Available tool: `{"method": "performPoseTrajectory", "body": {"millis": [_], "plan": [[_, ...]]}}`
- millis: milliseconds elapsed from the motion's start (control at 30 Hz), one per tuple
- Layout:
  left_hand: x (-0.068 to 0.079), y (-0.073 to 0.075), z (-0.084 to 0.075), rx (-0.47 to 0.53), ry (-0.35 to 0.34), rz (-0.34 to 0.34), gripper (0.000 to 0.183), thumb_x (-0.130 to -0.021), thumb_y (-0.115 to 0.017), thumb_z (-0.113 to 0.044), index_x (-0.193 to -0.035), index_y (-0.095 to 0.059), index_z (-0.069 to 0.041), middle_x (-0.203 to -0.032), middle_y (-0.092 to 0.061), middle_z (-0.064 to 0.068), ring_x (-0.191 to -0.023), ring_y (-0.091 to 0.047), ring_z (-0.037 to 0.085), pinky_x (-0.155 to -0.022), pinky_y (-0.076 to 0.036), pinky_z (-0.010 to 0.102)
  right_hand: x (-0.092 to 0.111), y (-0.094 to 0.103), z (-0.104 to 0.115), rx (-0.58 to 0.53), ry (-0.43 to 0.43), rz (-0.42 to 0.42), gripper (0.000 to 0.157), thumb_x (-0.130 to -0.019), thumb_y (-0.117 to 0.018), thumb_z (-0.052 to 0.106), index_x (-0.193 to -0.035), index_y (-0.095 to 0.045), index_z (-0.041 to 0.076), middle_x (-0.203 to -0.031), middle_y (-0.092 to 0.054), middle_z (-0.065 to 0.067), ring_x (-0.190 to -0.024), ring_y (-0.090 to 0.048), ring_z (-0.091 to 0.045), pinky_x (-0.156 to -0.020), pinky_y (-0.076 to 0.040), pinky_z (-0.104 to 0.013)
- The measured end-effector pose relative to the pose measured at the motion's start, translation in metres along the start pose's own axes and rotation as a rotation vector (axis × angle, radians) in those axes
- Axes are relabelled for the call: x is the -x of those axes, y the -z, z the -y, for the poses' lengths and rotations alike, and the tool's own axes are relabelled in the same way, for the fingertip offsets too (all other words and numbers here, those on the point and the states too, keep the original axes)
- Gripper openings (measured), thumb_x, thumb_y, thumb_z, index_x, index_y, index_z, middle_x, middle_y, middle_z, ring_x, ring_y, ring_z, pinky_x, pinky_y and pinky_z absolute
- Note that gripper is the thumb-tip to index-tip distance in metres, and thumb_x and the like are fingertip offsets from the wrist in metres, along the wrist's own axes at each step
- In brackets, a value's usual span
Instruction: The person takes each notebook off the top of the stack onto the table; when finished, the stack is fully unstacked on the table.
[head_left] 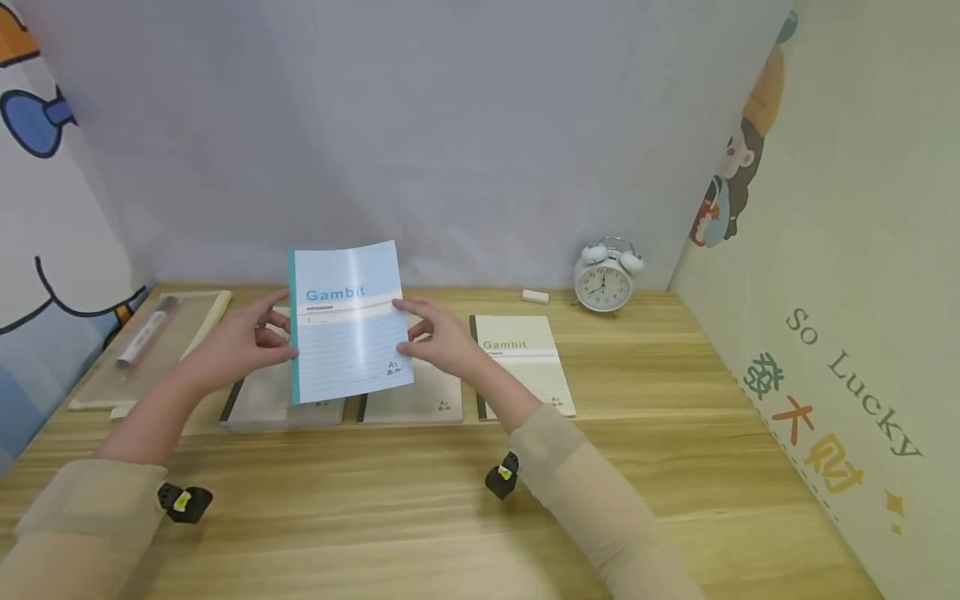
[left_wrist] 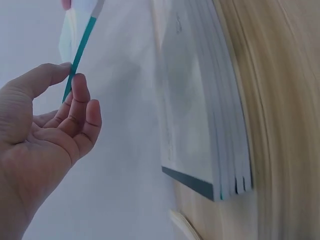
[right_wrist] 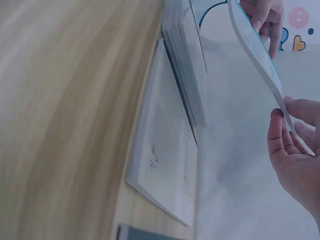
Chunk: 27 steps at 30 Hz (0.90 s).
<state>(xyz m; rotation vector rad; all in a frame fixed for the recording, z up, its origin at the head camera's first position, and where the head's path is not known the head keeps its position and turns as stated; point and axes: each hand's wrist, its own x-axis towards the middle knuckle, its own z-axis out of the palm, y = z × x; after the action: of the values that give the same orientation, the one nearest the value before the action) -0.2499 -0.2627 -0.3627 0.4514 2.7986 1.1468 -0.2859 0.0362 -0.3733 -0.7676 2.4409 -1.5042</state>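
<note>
1. Light-blue paper notebook with a teal spine [head_left: 351,325] is held up in the air, above and apart from the wood-grain bench [head_left: 375,508], its printed front facing the head camera.
2. Left hand [head_left: 243,337]: its grip pinches the spine between thumb and fingers. Right hand [head_left: 442,337]: its grip pinches the opposite edge likewise.
3. The covers look thin and bow slightly in the right wrist view, so an even, light pinch at matching heights should serve best; pressing the hands towards each other would probably bend it more.
4. Holding all the pages together at the right edge matters, in my judgement, since a loose pinch could let them fan out.
5. Below, the notebook hides part of the grey-topped, dark-spined notebook pile [head_left: 251,404] and of the grey-covered, dark-spined notebook [head_left: 442,396] beside it; whether the latter is single is hard to tell.
6. The right arm covers a corner of the cream-covered notebook [head_left: 525,367].
7. Glare washes over the blue cover, and its small print is unreadable.
8. Both wrist views cut the held notebook off at the top.
</note>
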Motion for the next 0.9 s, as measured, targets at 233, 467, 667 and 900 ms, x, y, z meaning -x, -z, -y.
{"method": "performPoseTrajectory", "body": {"millis": [233, 467, 667, 900], "plan": [[-0.002, -0.007, -0.029, 0.080, -0.038, -0.027, 0.091, -0.087, -0.069, -0.031, -0.153, -0.010, -0.011, -0.120, -0.051, 0.015, -0.094, -0.063, 0.011, -0.075, -0.051, 0.021, 0.013, 0.032, -0.002, 0.017, 0.006, -0.027, 0.065, -0.083, -0.070, 0.004, -0.142, -0.044, 0.016, -0.146, -0.039, 0.000, -0.098, -0.059, -0.018, -0.081, -0.052, -0.024], [-0.010, -0.023, -0.057, 0.254, -0.112, -0.028, 0.091, -0.087, -0.069, -0.016, -0.153, -0.006, -0.013, -0.121, -0.046, 0.015, -0.088, -0.060, 0.008, -0.074, -0.051, 0.018, 0.027, 0.063, 0.000, 0.020, 0.000, -0.029, 0.069, -0.083, -0.071, 0.006, -0.144, -0.041, 0.018, -0.144, -0.038, -0.003, -0.098, -0.059, -0.020, -0.083, -0.051, -0.027], [-0.018, -0.039, -0.079, 0.325, -0.166, -0.083, 0.088, -0.086, -0.068, -0.008, -0.153, -0.011, -0.016, -0.121, -0.047, 0.015, -0.084, -0.060, 0.010, -0.072, -0.050, 0.016, 0.039, 0.090, 0.003, -0.097, 0.039, -0.058, 0.073, -0.081, -0.070, -0.003, -0.145, -0.038, 0.014, -0.137, -0.042, -0.009, -0.087, -0.062, -0.017, -0.078, -0.053, -0.027], [-0.034, -0.060, -0.103, 0.427, -0.205, -0.106, 0.089, -0.084, -0.070, -0.006, -0.152, -0.015, -0.020, -0.119, -0.049, 0.012, -0.084, -0.060, 0.014, -0.073, -0.051, 0.018, 0.060, 0.124, 0.011, -0.194, 0.005, -0.102, 0.081, -0.080, -0.069, -0.005, -0.148, -0.030, 0.016, -0.128, -0.041, -0.010, -0.083, -0.059, -0.011, -0.076, -0.051, -0.021]]}}
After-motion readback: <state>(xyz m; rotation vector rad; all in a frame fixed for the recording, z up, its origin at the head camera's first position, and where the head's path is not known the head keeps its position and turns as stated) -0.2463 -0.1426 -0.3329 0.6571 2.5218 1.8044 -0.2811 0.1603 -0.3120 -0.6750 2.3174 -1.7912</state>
